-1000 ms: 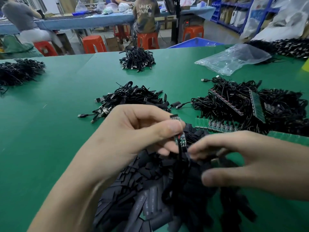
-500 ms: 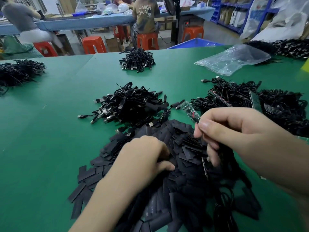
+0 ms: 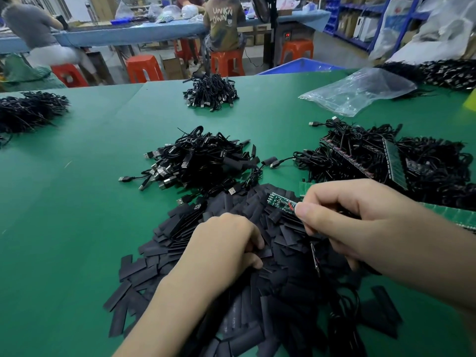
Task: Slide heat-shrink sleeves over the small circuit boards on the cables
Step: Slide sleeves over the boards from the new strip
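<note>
Two pinches: right hand [image 3: 360, 222] on slim green board [image 3: 280, 201], left hand [image 3: 221, 249] on flat sleeves [image 3: 177, 229].

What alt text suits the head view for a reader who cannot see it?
The right hand pinches a small green circuit board above a pile of black heat-shrink sleeves, which the left hand digs into. Black USB cable heaps lie beyond.

Only one view is given: the green table [image 3: 77, 215] is seen from head height, forward and downward, with the left hand [image 3: 224, 243] and right hand [image 3: 360, 222] close below.
</note>
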The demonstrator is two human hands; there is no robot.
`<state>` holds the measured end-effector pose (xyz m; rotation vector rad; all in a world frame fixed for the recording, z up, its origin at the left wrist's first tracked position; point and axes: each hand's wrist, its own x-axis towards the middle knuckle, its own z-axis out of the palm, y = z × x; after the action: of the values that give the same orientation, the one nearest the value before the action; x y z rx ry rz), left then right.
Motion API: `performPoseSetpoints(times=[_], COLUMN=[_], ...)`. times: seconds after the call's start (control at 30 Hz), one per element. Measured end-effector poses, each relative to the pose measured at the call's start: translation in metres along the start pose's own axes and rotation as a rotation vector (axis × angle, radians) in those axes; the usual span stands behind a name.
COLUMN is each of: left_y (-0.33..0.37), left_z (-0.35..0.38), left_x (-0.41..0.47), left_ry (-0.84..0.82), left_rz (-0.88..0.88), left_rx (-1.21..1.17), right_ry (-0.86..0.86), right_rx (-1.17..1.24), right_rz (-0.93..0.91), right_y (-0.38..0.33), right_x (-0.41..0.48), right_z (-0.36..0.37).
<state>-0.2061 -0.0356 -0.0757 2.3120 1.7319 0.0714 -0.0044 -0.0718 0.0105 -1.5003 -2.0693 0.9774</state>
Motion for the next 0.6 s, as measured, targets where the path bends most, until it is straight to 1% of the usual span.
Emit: performPoseSetpoints(times=[0.13, 0.2, 0.23, 0.3, 0.37, 0.4, 0.5, 0.6], left_y=[-0.004, -0.006, -0.008, -0.008, -0.007, -0.007, -0.002, 0.004], left_z=[-0.001, -0.010, -0.017, -0.033, -0.052, -0.059, -0.074, -0.080], left_x=[0.000, -0.001, -0.003, -0.008, -0.018, -0.023, -0.037, -0.044], left_ry=[-0.036, -0.007, 0.028, 0.112, 0.214, 0.266, 0.382, 0.426], left_rz=[0.028, 0.041, 0.050, 0.086, 0.139, 0.165, 0.213, 0.227], left_rx=[-0.056, -0.106, -0.168, -0.374, -0.584, -0.647, -0.668, -0.639], right_ry=[0.002, 0.007, 0.016, 0.040, 0.053, 0.051, 0.023, -0.020], right_rx=[-0.004, -0.009, -0.014, -0.011, 0.030, 0.056, 0.139, 0.223], right_rz=[0.005, 0.006, -0.001, -0.016, -0.026, -0.029, -0.036, -0.043], right_y=[0.001, 0.002, 0.002, 0.003, 0.004, 0.004, 0.003, 0.000], right_x=[0.000, 0.000, 0.000, 0.001, 0.000, -0.001, -0.002, -0.003], right_z=[0.000, 0.000, 0.000, -0.002, -0.003, -0.004, -0.006, -0.008])
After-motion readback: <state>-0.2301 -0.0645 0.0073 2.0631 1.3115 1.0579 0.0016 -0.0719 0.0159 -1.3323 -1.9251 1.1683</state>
